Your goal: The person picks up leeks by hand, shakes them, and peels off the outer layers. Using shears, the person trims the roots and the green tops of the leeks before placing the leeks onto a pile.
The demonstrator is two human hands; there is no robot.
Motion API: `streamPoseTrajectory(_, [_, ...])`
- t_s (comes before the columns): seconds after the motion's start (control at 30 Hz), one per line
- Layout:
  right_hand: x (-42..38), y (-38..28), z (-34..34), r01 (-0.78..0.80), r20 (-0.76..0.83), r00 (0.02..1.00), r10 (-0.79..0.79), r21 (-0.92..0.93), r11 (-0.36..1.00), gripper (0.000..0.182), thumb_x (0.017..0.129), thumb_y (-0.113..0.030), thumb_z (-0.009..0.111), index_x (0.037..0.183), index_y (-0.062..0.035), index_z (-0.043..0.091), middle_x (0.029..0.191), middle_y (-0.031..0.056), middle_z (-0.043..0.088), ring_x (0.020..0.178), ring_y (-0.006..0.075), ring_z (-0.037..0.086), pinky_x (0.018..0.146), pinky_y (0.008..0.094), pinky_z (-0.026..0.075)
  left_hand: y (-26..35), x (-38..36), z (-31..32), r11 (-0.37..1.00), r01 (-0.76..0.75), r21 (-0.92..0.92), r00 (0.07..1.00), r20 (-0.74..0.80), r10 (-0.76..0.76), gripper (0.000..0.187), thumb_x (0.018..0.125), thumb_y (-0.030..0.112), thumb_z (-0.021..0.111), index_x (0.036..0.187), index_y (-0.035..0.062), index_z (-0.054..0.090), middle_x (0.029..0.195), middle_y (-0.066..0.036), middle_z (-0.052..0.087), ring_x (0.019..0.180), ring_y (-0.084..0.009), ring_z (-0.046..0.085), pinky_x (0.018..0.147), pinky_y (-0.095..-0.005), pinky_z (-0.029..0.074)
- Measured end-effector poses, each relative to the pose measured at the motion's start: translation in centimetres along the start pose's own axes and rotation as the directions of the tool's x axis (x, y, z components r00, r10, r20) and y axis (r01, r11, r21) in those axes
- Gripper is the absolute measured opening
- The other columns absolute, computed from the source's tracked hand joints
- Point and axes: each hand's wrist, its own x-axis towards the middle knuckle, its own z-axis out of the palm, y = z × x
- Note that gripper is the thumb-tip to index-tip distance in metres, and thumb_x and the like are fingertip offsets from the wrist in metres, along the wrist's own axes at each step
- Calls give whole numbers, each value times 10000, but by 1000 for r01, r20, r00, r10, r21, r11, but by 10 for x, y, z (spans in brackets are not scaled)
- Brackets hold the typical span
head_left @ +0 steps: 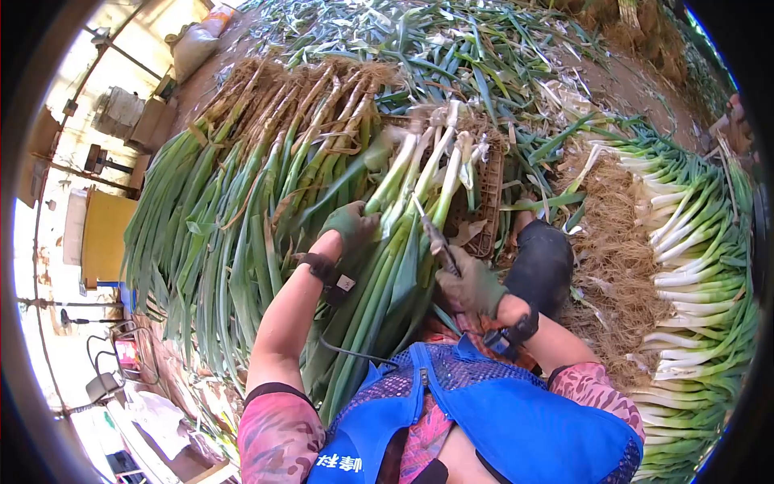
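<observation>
My left hand [350,226], in a green glove, is closed around a green onion stalk in a bunch of large green onions [395,242] in front of me. Their white ends and roots point away from me, and the long green leaves run back toward my body. My gloved right hand [474,284] grips a slim-nozzled tool that looks like an air blow gun [436,242]. Its thin tip lies close to the white stalks. A loose leaf near the left hand is blurred. Just beyond the stalk ends a brown plastic crate [488,189] is partly covered.
Unpeeled green onions with brown roots [266,145] lie in a wide pile at left. Cleaned ones [673,282] form a long row at right, roots inward. Stripped leaves [451,40] litter the far floor. A dark cable or hose [355,352] crosses by my chest. Another person's hand [734,125] shows at far right.
</observation>
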Motion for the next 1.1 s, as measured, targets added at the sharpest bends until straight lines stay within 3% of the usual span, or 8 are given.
streamPoseTrajectory(0.23, [23,11,2,-52,34,998,54,-56,997,454,852,-347,607,1110,16,519,866,271,636,906,422,639,827,477,475,20,-2,5,993,-42,106,999,17,40,452,871,439,589,1126,72,656,1091,-202,676,1049,-374,631,899,-445,489])
streamPoseTrajectory(0.33, [68,26,-4,38,-5,999,-38,-37,999,430,863,-344,604,1025,43,509,727,244,624,712,391,664,660,484,525,37,-14,0,986,-54,155,998,-4,55,445,880,425,580,1152,80,650,1101,-203,673,1060,-369,628,915,-447,486])
streamPoseTrajectory(0.43, [100,2,-29,-317,125,948,292,302,899,352,891,-332,587,881,10,507,516,129,519,328,247,516,270,384,402,32,-10,4,985,-66,158,998,7,66,440,886,413,574,1170,84,645,1111,-204,669,1066,-366,627,925,-440,484])
streamPoseTrajectory(0.63, [172,18,-48,-265,131,960,247,137,955,319,859,-296,599,777,11,575,512,117,531,342,225,527,314,368,439,26,-8,6,989,-66,130,998,22,64,436,888,407,574,1152,69,650,1117,-213,666,1066,-374,622,925,-437,482])
streamPoseTrajectory(0.73, [210,36,-48,-233,82,971,226,98,968,339,828,-329,619,790,8,633,534,112,565,402,176,565,385,331,468,13,-4,7,998,-65,-4,998,23,65,456,887,412,590,1142,40,656,1069,-185,695,997,-314,663,876,-395,503])
streamPoseTrajectory(0.87, [180,1,-57,-339,199,919,339,-39,940,439,830,-423,635,878,13,659,635,104,641,585,180,649,562,330,516,-29,19,4,782,104,-615,974,221,44,296,963,233,557,1151,32,666,999,-29,693,870,-116,621,801,-295,508])
streamPoseTrajectory(1.03, [138,-11,-26,5,181,983,24,-160,987,486,824,-441,639,941,30,624,672,114,631,609,203,640,625,330,523,-63,32,0,743,-139,-655,909,213,358,288,925,130,609,1197,38,636,1047,-57,683,910,-141,620,818,-297,510])
streamPoseTrajectory(1.1, [163,-3,-29,-195,249,944,216,-106,975,442,831,-408,626,859,33,617,590,121,591,502,205,598,525,342,508,-79,44,13,670,-127,-731,893,210,398,328,899,63,624,1227,54,620,1073,-67,681,927,-160,622,829,-302,511])
